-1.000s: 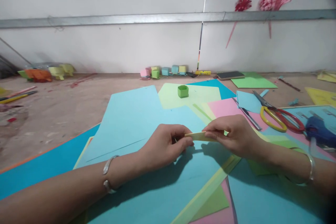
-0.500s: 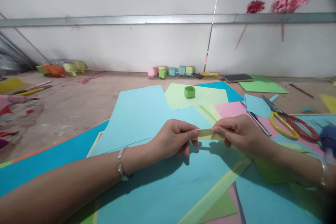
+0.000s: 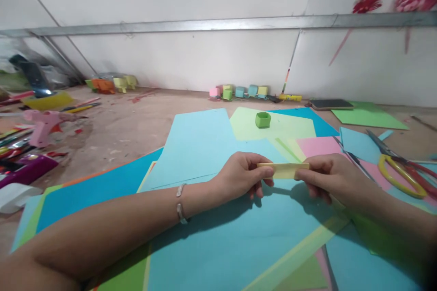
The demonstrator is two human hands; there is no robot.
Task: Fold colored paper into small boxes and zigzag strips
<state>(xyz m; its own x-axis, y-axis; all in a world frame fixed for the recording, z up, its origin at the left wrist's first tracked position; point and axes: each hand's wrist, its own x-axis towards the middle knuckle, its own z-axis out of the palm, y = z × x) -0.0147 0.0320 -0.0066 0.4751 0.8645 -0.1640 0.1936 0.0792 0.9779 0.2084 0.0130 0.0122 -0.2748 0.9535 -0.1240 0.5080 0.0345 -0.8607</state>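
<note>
A short strip of yellow paper (image 3: 286, 171) is stretched level between my two hands, just above the light blue sheets (image 3: 218, 236). My left hand (image 3: 241, 173) pinches its left end between thumb and forefinger. At the other end, my right hand (image 3: 327, 175) grips the strip the same way, thumb in front. Beyond them, a small green paper ring (image 3: 262, 120) stands on a pale green sheet (image 3: 239, 122). A narrow green strip (image 3: 288, 149) lies just behind my hands.
Scissors (image 3: 403, 175) with yellow and red handles lie at right on pink and blue paper. A pink glue gun (image 3: 43, 125) and a purple device (image 3: 29, 168) are at left. Small paper cubes (image 3: 240, 92) line the wall beside a black phone-like slab (image 3: 331, 104).
The view has swung left, bringing the glue gun into sight. My right fingers have shifted on the strip, and more of its front face shows between my hands.
</note>
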